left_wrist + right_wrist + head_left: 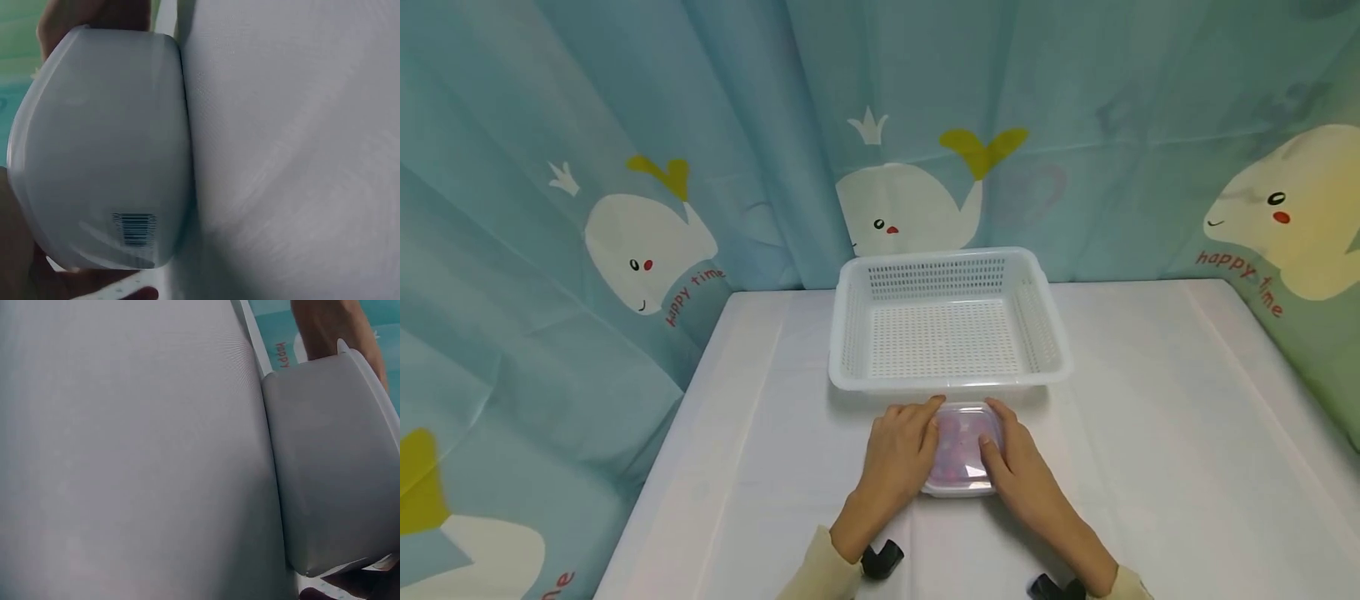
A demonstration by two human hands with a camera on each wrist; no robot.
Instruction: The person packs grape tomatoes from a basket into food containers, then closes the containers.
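Note:
A small white plastic food container (961, 454) with a clear lid sits on the white-covered table, something pink and purple showing through the lid. My left hand (898, 446) grips its left side, thumb along the lid's edge. From the right, my right hand (1021, 471) holds the opposite side, its thumb lying over the lid's rim. The left wrist view shows the container's pale wall (100, 137) with a barcode low on it and its base against the cloth. In the right wrist view its plain side (331, 456) also stands on the cloth.
A white perforated plastic basket (842, 333) stands just beyond the container, near the table's back edge. A blue curtain (760, 100) with whale prints hangs behind and at the left. White cloth (1165, 433) covers the table.

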